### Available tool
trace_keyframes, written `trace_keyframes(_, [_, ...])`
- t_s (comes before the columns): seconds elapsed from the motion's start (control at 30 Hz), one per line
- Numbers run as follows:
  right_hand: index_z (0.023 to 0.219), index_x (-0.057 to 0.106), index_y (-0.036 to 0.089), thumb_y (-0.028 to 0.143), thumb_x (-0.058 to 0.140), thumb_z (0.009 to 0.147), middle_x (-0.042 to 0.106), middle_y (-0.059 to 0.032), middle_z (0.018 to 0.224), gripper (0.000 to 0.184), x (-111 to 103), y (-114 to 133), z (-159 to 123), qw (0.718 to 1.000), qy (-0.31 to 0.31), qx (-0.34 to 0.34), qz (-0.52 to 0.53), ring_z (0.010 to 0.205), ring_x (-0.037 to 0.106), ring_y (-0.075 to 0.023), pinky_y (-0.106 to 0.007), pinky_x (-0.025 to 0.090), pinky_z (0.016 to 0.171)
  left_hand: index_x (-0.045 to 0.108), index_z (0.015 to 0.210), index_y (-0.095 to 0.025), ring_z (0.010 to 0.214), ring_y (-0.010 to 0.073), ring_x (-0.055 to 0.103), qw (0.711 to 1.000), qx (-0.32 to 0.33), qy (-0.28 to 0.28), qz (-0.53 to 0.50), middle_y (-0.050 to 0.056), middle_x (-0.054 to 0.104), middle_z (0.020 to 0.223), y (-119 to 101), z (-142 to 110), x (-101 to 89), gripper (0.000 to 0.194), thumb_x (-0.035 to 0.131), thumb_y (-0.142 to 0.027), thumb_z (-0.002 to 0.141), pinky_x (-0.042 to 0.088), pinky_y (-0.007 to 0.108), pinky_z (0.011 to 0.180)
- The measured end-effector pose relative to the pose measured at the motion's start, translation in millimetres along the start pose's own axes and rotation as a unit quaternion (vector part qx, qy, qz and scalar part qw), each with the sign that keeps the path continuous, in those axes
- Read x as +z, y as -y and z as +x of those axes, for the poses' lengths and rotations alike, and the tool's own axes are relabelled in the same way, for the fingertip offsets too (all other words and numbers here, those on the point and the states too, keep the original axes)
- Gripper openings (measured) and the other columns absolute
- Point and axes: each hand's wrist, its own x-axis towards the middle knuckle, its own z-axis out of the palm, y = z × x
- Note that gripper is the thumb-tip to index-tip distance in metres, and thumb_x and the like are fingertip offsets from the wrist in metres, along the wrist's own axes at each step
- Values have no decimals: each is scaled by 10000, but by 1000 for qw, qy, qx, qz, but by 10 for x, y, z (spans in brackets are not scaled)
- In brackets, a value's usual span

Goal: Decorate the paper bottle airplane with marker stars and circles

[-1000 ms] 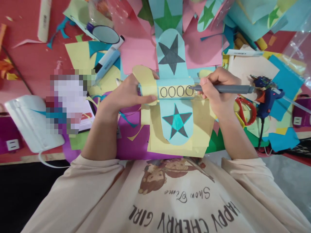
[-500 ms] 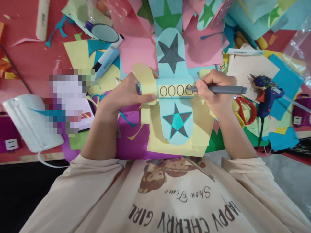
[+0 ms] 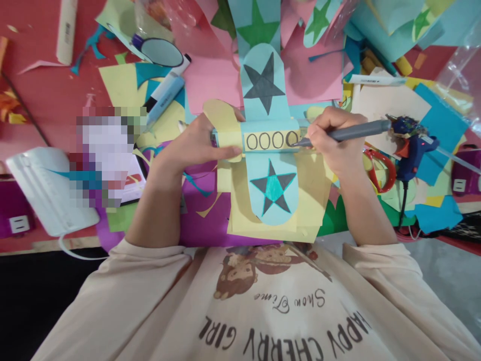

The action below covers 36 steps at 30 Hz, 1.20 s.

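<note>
Two hands (image 3: 205, 138) (image 3: 336, 140), one marker (image 3: 356, 132) — grey, four ovals (image 3: 265, 141)

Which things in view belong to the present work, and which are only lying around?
In use:
grey marker, in the right hand
light-blue paper model with ovals, held by the left hand

Apparently just lying about:
glue gun
red-handled scissors
phone
blue-and-white marker

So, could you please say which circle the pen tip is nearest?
The rightmost circle: the right hand has the pen tip at that circle's lower edge, while the other three sit further left.
</note>
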Motion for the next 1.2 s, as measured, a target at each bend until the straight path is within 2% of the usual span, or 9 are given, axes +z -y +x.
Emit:
trace_keyframes(0.1, [600, 426, 250, 600, 685, 901, 496, 60, 504, 530, 18, 44, -8, 999, -28, 3, 41, 439, 466, -106, -307, 365, 456, 644, 1220, -199, 1027, 248, 704, 1000, 7, -6, 0, 87, 702, 1156, 12, -3, 11, 882, 613, -937, 738, 611, 398, 863])
trace_keyframes(0.23, [617, 445, 249, 597, 686, 914, 457, 60, 511, 517, 24, 61, -29, 999, -43, 4, 8, 455, 466, -109, -307, 364, 484, 642, 1219, -196, 1031, 244, 704, 1000, 16, -4, -1, 84, 702, 1153, 11, -2, 4, 861, 618, -921, 754, 609, 387, 863])
trace_keyframes(0.47, [601, 470, 246, 540, 671, 933, 453, 53, 530, 487, 0, 50, -39, 998, -28, 9, -50, 513, 466, -112, -305, 387, 525, 622, 1284, -193, 1128, 287, 687, 1000, 1, 22, -1, 109, 682, 1240, 16, -3, -25, 887, 632, -907, 758, 600, 456, 965])
trace_keyframes(0.73, [567, 407, 247, 495, 721, 883, 397, 49, 523, 510, 1, 73, -5, 998, -15, 6, -57, 504, 384, -106, -318, 337, 495, 647, 1242, -182, 1090, 260, 699, 1000, 9, -1, 12, 103, 699, 1187, 0, 0, -5, 900, 608, -934, 750, 612, 416, 922])
trace_keyframes(0.9, [552, 407, 238, 512, 731, 869, 376, 55, 515, 529, -4, 46, 10, 1000, 11, -5, -29, 486, 387, -91, -299, 319, 475, 621, 1274, -154, 1128, 264, 683, 1000, 13, 25, 7, 106, 682, 1223, 11, 7, -32, 915, 622, -913, 763, 596, 446, 968])
trace_keyframes(1.1, [612, 448, 238, 537, 667, 937, 511, 68, 517, 493, 16, 44, -15, 999, -29, 12, 28, 464, 475, -91, -284, 360, 484, 608, 1277, -147, 1164, 264, 664, 999, 10, 30, -4, 114, 652, 1257, 0, 2, -37, 891, 630, -890, 786, 577, 453, 1013])
trace_keyframes(1.2, [629, 463, 236, 522, 687, 935, 506, 68, 517, 475, 17, 50, -27, 999, -36, 12, 18, 464, 474, -91, -290, 347, 498, 607, 1276, -151, 1139, 263, 676, 1000, 11, 26, -6, 110, 657, 1239, -5, 0, -31, 890, 622, -895, 787, 583, 445, 984])
